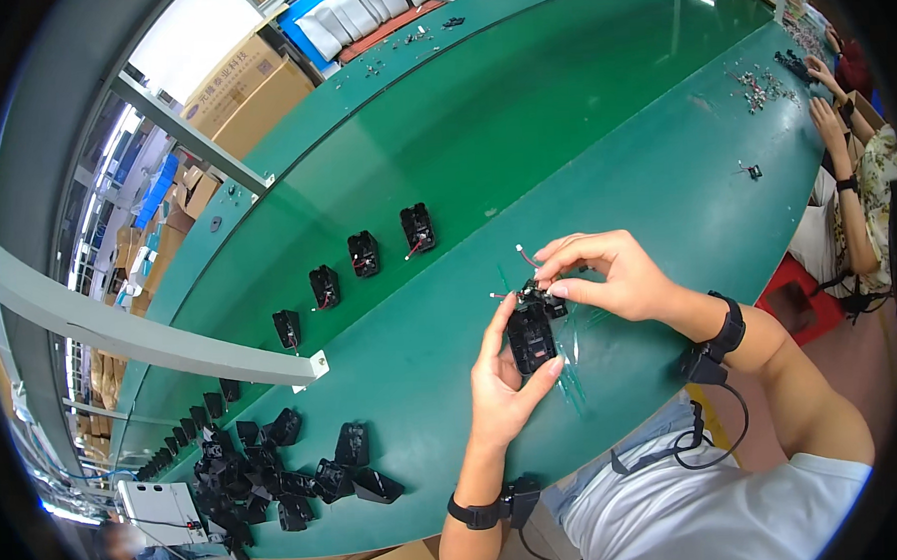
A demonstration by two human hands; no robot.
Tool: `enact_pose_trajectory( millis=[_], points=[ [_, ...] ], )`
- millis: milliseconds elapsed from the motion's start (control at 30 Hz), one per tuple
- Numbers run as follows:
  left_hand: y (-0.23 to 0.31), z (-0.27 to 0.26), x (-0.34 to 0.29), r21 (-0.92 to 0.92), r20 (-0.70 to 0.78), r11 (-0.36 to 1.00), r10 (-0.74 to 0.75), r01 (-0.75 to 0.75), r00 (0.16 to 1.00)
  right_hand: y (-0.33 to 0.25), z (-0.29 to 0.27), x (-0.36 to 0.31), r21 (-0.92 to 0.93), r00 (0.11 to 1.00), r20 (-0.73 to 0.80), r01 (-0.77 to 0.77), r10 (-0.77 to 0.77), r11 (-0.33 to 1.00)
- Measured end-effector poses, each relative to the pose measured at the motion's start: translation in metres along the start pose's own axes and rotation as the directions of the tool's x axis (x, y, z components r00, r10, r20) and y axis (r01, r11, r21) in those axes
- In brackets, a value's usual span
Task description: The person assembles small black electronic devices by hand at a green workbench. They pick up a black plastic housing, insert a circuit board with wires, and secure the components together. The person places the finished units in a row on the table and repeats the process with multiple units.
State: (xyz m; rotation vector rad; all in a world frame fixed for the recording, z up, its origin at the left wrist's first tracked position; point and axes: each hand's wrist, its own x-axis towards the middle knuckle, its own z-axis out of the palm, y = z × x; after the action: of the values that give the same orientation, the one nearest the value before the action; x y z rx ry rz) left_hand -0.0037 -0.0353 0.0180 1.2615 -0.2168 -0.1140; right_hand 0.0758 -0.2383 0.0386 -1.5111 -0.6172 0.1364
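Observation:
My left hand (507, 386) is closed around a black plastic housing (531, 342), thumb on one side and fingers on the other. The open hollow side of the housing faces up. At its far end sits a small dark part, with thin wires (524, 256) ending in white plugs beside it. The fingertips of my right hand (604, 273) pinch at this small part, which they partly cover. Thin green, clear strips (571, 383) lie on the table under and beside the housing.
Several black housings with wires (363, 254) stand in a row on the bright green belt. A pile of black housings (247, 474) lies at the left, near a grey metal post (150, 318). Small parts (763, 88) and a co-worker's hands (830, 128) are at far right.

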Motion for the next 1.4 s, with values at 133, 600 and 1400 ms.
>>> enact_pose_trajectory(
  millis=[133,600,1400],
  points=[
    [-0.002,0.003,-0.002,0.031,-0.037,0.999,0.009,-0.008,0.999,-0.012,0.007,-0.003,-0.046,0.999,0.001,0.042,-0.042,0.998],
    [-0.010,-0.008,-0.003,0.124,0.031,0.991,0.055,-0.059,0.998,-0.018,0.005,-0.004,-0.218,0.878,0.283,0.452,-0.387,0.865],
    [0.001,0.007,0.002,0.751,0.037,0.584,0.428,-0.308,0.903,-0.016,0.010,-0.006,-0.322,0.883,0.168,0.469,-0.437,0.823]
  ],
)
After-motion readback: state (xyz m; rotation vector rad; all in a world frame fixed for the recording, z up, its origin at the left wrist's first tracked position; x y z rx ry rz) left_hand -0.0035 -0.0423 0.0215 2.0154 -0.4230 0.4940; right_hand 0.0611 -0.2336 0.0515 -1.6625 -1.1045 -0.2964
